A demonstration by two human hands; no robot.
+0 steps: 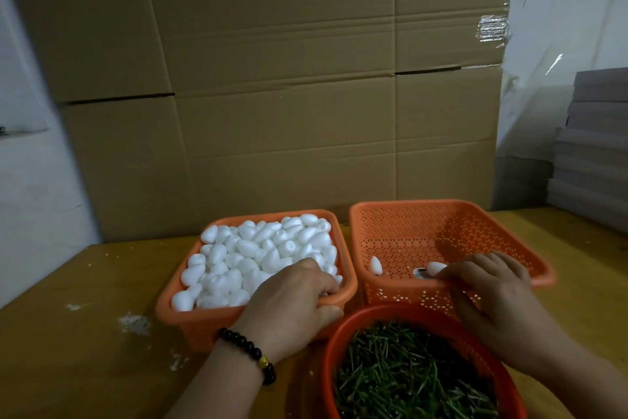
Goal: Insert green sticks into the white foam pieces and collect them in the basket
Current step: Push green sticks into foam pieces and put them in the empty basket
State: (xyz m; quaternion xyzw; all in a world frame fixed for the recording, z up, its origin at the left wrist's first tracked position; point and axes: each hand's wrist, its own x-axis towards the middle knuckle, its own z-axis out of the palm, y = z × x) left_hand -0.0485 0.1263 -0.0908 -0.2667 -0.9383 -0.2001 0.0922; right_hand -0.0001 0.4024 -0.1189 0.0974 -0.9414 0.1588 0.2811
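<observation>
Left hand [292, 296] grips foam basket [176, 310]; right hand [489, 286] seemingly releases foam piece [436, 267].

Wooden table [85, 333] under everything, white crumbs [134, 323] on it left of the left hand. Stacked cardboard boxes [272, 78] beyond both hands. Grey flat stack [594, 146] far right, clear plastic sheet [543, 44] above it.

foam tray [176, 306] left | basket [452, 211] right | sticks bowl [339, 337] in front
</observation>
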